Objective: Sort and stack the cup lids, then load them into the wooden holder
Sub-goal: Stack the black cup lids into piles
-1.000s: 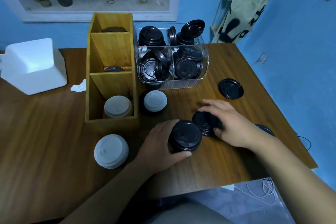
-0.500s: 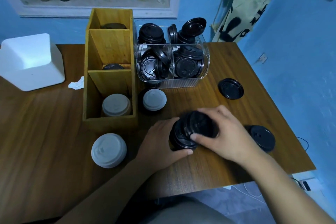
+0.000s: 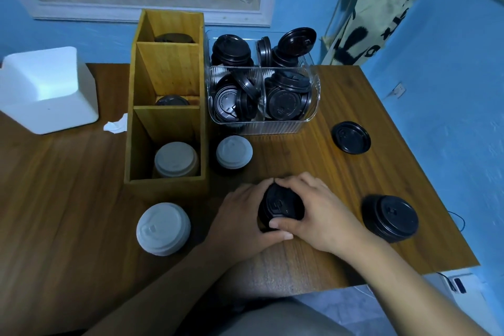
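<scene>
A short stack of black lids (image 3: pixel 282 204) stands on the table near its front edge. My left hand (image 3: pixel 240 221) cups it from the left and my right hand (image 3: pixel 319 213) from the right, the fingers of both curled round it. The wooden holder (image 3: pixel 166 188) stands behind on the left; its near compartment holds white lids (image 3: pixel 176 159), and dark lids show in the two farther ones. A white lid stack (image 3: pixel 163 228) sits in front of the holder, another white lid (image 3: pixel 234 152) on a dark stack right of it.
A clear bin (image 3: pixel 272 125) full of black lids stands behind the hands. A single black lid (image 3: pixel 351 137) lies at right, a black lid stack (image 3: pixel 390 217) near the right front edge. A white foam box (image 3: pixel 49 90) and crumpled paper (image 3: pixel 116 125) lie at left.
My right hand picked up a black lid from the table, carried it left and set it on the stack my left hand holds. Both hands now wrap the stack.
</scene>
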Action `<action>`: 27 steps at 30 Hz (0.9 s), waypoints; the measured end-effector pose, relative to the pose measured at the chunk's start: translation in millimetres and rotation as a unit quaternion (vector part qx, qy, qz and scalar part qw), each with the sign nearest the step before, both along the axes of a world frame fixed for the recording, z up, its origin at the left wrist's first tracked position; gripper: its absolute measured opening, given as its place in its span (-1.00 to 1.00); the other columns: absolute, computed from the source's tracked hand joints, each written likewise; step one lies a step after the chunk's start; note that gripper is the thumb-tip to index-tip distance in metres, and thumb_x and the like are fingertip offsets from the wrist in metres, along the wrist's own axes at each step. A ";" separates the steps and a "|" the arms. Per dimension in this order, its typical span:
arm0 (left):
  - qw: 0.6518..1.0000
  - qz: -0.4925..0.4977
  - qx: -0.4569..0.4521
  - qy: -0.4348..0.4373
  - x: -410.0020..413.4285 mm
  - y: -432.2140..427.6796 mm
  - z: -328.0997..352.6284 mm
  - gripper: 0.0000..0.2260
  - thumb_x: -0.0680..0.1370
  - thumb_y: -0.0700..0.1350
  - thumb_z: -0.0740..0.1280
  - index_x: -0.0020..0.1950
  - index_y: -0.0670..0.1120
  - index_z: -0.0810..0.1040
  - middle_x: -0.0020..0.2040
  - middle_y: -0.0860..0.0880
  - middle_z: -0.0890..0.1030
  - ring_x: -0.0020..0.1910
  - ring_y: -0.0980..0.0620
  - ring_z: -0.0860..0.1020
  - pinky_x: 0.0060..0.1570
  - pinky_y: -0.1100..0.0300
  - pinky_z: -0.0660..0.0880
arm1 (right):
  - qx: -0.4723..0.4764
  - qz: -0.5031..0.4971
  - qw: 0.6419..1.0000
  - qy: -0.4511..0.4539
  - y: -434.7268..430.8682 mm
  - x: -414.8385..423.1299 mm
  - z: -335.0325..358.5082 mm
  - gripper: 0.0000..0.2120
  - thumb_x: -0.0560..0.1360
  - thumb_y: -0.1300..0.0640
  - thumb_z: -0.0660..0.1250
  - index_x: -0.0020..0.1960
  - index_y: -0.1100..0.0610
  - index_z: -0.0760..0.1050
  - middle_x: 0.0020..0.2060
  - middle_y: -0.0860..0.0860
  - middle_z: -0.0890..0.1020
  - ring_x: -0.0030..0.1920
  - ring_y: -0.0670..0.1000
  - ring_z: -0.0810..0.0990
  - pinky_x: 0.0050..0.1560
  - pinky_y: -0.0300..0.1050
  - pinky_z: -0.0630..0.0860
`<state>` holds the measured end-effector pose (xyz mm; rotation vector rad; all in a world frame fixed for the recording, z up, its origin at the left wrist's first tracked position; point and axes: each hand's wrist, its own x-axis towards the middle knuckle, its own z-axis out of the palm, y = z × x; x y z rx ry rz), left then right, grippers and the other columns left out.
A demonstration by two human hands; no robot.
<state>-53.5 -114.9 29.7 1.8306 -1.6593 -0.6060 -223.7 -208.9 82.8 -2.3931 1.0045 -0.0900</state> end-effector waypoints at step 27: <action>1.000 -0.003 0.016 -0.012 2.8 2.3 5.6 -0.14 0.37 0.46 0.38 0.57 0.15 0.22 0.42 0.26 0.37 0.40 0.27 0.25 0.41 0.18 0.21 | 0.181 -0.307 0.903 -0.239 -60.4 -18.6 13.3 -0.82 0.68 0.07 0.23 0.03 0.04 0.60 -0.11 0.01 0.70 -0.12 0.00 0.62 -0.09 -0.05 0.56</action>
